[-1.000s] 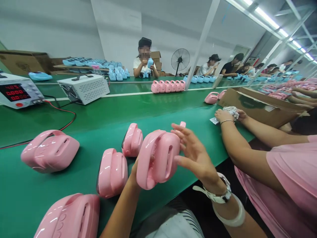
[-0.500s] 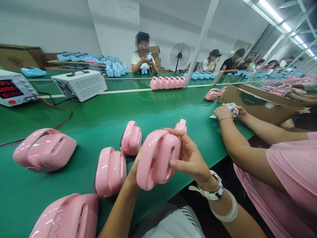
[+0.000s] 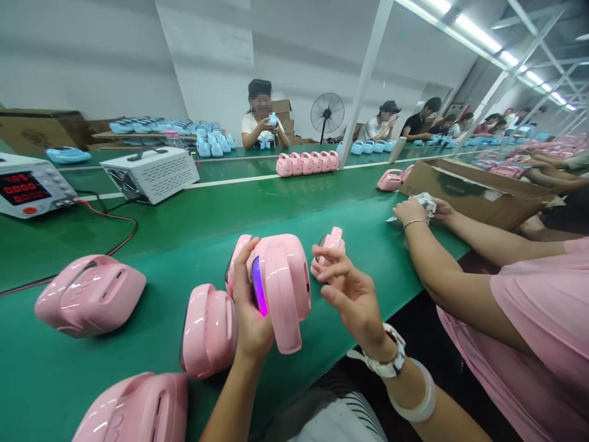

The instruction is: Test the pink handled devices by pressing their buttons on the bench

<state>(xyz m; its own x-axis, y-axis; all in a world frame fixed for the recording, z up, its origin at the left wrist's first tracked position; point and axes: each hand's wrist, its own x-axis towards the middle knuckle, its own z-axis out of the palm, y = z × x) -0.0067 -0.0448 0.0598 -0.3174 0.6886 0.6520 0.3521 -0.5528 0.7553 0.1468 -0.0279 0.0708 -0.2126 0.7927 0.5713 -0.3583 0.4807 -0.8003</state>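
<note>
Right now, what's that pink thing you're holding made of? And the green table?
The pink thing looks like hard, glossy moulded plastic: bright highlights glint off its smooth curves. The green table seems a matte rubbery or vinyl belt, flat with only a soft sheen; I can't be sure which.

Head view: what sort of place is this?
Most likely a factory assembly line. A long green conveyor belt carries many identical glossy pink plastic handled cases, one in the left hand; other people sit along it, and a white bench power supply with red digits stands nearby.
</note>
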